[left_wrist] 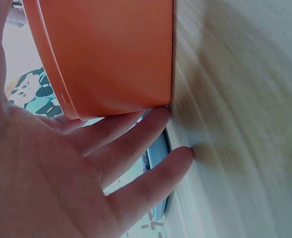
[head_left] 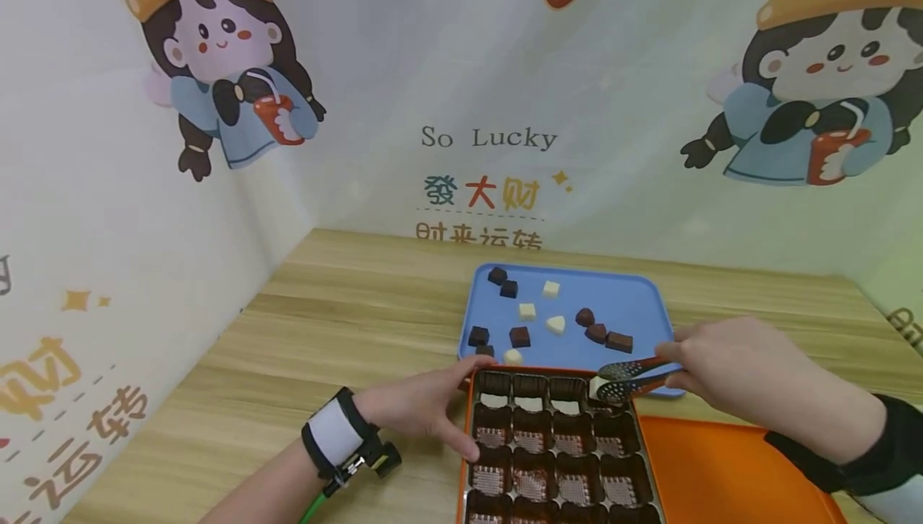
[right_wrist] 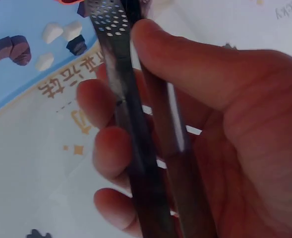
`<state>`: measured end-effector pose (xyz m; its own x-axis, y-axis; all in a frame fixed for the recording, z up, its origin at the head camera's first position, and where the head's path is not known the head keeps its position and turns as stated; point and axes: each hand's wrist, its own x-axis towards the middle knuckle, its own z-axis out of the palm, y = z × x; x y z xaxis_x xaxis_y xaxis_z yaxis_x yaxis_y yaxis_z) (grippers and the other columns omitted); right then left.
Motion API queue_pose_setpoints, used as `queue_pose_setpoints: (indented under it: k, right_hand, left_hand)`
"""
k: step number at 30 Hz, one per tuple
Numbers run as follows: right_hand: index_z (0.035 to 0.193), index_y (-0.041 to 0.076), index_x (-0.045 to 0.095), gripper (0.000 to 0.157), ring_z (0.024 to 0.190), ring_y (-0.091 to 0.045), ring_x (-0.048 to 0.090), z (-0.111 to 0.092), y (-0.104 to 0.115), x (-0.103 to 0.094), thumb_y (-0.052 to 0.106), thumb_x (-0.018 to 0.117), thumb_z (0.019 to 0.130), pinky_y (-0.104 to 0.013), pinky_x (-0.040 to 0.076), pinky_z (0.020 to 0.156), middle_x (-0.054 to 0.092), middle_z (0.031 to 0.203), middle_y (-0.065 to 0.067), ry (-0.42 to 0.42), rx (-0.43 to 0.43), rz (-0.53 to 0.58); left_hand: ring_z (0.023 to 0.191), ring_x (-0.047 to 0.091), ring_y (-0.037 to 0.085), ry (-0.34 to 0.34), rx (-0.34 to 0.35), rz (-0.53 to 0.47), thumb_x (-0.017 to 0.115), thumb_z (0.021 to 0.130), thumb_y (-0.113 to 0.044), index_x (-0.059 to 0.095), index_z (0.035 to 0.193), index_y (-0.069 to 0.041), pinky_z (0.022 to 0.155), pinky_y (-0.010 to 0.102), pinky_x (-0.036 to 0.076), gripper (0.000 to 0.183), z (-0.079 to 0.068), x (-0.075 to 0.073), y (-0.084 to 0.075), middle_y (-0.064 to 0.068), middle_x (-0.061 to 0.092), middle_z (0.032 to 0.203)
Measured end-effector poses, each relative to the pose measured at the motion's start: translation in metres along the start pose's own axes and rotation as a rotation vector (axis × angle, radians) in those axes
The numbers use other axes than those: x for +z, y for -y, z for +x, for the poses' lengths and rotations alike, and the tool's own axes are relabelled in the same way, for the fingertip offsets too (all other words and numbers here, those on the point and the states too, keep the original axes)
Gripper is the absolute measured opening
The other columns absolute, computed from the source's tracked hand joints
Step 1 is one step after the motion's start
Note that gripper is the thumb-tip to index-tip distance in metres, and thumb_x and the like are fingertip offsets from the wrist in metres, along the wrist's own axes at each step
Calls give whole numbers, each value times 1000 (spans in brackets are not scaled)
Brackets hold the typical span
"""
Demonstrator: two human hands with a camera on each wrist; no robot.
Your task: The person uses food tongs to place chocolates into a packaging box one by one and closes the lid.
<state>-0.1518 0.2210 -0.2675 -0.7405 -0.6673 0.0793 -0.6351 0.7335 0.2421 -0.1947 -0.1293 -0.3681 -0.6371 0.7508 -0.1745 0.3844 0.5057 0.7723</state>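
Note:
My right hand (head_left: 750,388) grips a pair of perforated metal tongs (head_left: 638,380); in the right wrist view, fingers and thumb wrap the tongs' arms (right_wrist: 136,129). Between the tong tips is a white chocolate (head_left: 595,387), at the far-right compartment of an orange box (left_wrist: 111,54) with a brown divided insert (head_left: 532,440). White pieces (head_left: 529,404) sit in the other three compartments of that far row. My left hand (head_left: 421,408) rests against the box's far-left corner, thumb along its left side, fingers (left_wrist: 136,144) extended against the wall.
Behind the box lies a blue tray (head_left: 627,292) bearing several dark, brown and white chocolates, among them a brown bar (head_left: 618,341). An orange lid or tray (head_left: 728,476) lies right of the box on the wooden table (head_left: 324,308). Printed cloth (head_left: 375,67) hangs behind.

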Motion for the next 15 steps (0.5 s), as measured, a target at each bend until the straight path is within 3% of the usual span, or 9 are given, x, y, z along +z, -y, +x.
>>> queue_pose_setpoints:
  k: [4,8,10,15]
  right_hand:
    - [79,23,62,15,53,-4,39,5,11,0,33,71,72,-20,33,42,44,65,10,28,-9,-106]
    - [68,20,58,16,50,-7,36,12,24,3,25,73,71,-21,32,40,38,61,7,-3,-40,-207]
    - [62,19,53,23,48,-8,32,16,30,4,18,74,70,-21,31,40,34,57,6,-31,-62,-254]
    - [50,18,38,41,50,-8,17,25,39,10,3,70,70,-22,16,43,18,52,6,-76,-100,-320]
  left_hand:
    - [124,35,27,0,-8,13,75,67,-42,12,144,-21,97,33,31,101,0,0,0,11,21,146]
    - [124,34,26,-3,-6,19,75,67,-43,12,144,-21,98,33,30,102,0,-1,0,11,22,146]
    - [124,34,25,-4,-4,23,75,67,-43,12,144,-21,98,32,30,102,0,-1,0,11,22,146]
    - [127,30,23,-3,-3,24,75,67,-43,12,144,-20,99,32,29,102,0,0,1,11,21,146]
